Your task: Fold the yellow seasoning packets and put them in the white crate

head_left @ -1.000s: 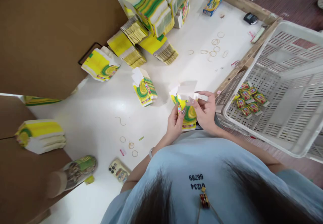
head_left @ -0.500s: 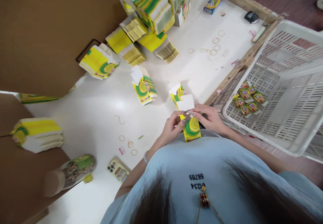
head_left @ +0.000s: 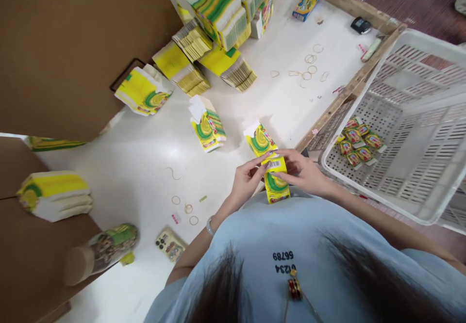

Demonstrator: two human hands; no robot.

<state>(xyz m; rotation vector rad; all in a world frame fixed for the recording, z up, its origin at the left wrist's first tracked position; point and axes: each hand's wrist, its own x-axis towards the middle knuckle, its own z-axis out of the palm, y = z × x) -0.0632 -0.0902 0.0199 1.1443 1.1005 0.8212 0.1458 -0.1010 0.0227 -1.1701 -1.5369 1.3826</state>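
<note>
A small yellow and green carton (head_left: 277, 194) is between my two hands at the table's near edge, its barcode end flap folded down and facing up. My left hand (head_left: 249, 176) grips the carton's left side, thumb on the flap. From the right, my right hand (head_left: 304, 171) holds the other side with its fingers on the closed end. Just beyond my fingers lies another printed carton (head_left: 259, 138), on the table. Farther left stands an open-topped carton (head_left: 207, 125) with white flaps raised.
Bundles of flat cartons (head_left: 191, 73) and a stack of cartons (head_left: 227, 15) are at the back. A white plastic crate (head_left: 411, 168) with small packs stands right, beyond a wooden rail (head_left: 342, 97). A phone (head_left: 170, 244), a jar (head_left: 109, 250) and rubber bands (head_left: 309, 69) lie about.
The white flap that stood up on the carton is now folded down, showing its barcode. Both hands have closed in over that end.
</note>
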